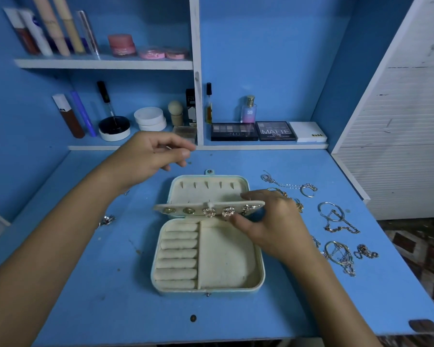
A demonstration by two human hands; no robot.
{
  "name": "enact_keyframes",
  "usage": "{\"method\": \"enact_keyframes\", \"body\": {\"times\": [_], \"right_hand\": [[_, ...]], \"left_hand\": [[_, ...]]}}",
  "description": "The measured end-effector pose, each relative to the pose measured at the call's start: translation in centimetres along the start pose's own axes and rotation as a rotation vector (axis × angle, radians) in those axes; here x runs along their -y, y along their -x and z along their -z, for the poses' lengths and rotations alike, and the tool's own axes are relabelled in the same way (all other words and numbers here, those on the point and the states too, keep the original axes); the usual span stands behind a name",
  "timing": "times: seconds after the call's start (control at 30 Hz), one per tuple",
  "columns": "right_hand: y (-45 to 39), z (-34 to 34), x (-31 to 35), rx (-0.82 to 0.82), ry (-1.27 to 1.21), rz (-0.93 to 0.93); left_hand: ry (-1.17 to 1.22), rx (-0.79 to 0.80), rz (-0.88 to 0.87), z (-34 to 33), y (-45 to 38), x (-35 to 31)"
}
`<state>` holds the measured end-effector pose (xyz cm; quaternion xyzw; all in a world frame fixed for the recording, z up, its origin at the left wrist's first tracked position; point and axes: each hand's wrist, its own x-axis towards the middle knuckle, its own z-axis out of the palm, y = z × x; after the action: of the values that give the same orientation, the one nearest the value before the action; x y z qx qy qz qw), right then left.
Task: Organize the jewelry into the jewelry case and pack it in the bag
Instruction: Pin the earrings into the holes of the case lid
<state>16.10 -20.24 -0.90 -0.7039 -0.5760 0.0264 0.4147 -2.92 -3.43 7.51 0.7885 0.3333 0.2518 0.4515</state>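
The jewelry case lies open in the middle of the blue table, with a cream lining, ring rolls on the left and a bare compartment on the right. Its earring panel stands half raised across the middle and carries several earrings. My right hand pinches the panel's right end, thumb below and fingers on top. My left hand hovers behind the case with thumb and forefinger close together; whether anything is between them is too small to tell. Loose chains and bangles lie to the right of the case. No bag is in view.
A small silver piece lies on the table to the left of the case. On the low shelf at the back stand makeup palettes, jars, bottles and tubes. A white slatted cabinet closes off the right side.
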Motion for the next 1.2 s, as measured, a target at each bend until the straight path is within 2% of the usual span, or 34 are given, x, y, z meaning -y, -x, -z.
{"method": "enact_keyframes", "body": {"times": [0.3, 0.57, 0.7, 0.83, 0.97, 1.07, 1.2], "right_hand": [[-0.6, 0.2, 0.4, 0.080, -0.049, -0.160], [-0.7, 0.4, 0.5, 0.121, -0.110, -0.240], [-0.4, 0.7, 0.4, 0.020, -0.121, -0.236], [0.4, 0.7, 0.0, -0.169, 0.059, -0.076], [1.0, 0.5, 0.6, -0.037, 0.069, 0.082], [1.1, -0.2, 0.9, 0.043, 0.125, 0.097], [0.9, -0.8, 0.9, 0.071, 0.135, 0.122]], "left_hand": [[0.456, -0.354, 0.062, -1.4, 2.6, 3.9], [0.540, -0.416, 0.037, -2.5, 2.6, 4.7], [0.542, -0.439, 0.028, -2.8, 2.3, 5.4], [0.534, -0.479, 0.008, -3.4, 2.1, 5.9], [0.485, -0.496, 0.002, -3.7, 2.0, 6.5], [0.451, -0.495, -0.007, -3.8, 2.0, 6.6], [0.454, -0.489, -0.015, -3.7, 2.1, 6.5]]}}
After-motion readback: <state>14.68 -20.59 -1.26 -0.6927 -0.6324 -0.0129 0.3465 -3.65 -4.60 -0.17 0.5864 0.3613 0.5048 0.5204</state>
